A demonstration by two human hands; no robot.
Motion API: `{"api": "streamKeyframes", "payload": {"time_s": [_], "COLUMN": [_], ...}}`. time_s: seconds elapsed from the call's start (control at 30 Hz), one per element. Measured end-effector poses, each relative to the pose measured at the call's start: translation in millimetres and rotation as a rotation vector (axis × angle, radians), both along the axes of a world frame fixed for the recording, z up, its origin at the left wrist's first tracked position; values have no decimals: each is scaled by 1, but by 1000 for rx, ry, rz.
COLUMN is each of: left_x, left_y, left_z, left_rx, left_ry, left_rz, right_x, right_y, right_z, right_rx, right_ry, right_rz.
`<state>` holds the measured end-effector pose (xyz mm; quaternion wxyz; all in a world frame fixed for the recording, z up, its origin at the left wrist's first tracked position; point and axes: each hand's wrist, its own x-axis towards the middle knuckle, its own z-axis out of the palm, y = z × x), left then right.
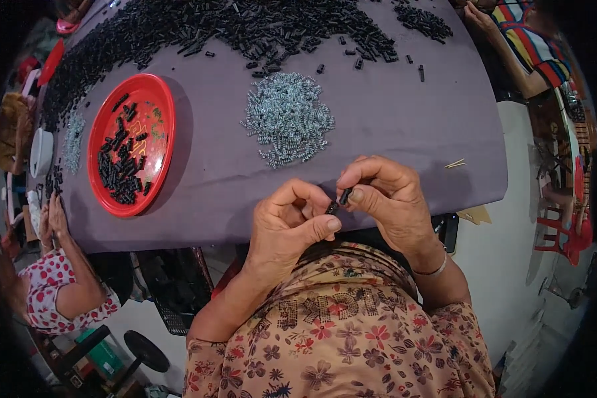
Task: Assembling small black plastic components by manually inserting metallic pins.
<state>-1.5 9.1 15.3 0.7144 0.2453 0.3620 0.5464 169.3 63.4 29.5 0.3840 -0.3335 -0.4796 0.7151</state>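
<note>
Close to the table's near edge, my left hand pinches a small black plastic piece between thumb and fingers. Just beside it, my right hand grips another small black plastic piece. The two pieces are very near each other; whether they touch I cannot tell. Beyond my hands lies a heap of small silvery metal springs. To the left, a red oval tray holds many loose black plastic pieces.
A large pile of black plastic pieces spreads along the far side of the grey-covered table. Thin yellowish pins lie at the right. One person's hands rest at the left edge; another person's arm is at the far right.
</note>
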Motion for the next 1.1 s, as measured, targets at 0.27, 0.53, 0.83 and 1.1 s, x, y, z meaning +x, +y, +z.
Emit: {"api": "streamKeyframes", "payload": {"time_s": [0.27,0.53,0.83,1.1], "left_x": [2,2,2,-3], "left_y": [-1,-2,-2,3], "left_z": [3,8,9,-3], "left_rx": [31,80,19,-91], "left_ry": [203,449,254,-176], "left_rz": [24,-14,10,-52], "right_x": [-1,-5,-6,-5], "right_y": [0,-4,-4,-2], "right_z": [4,1,5,0], "right_rx": [21,155,166,4], "right_ry": [-95,-231,-219,-55], "right_rz": [55,0,-45,-55]}}
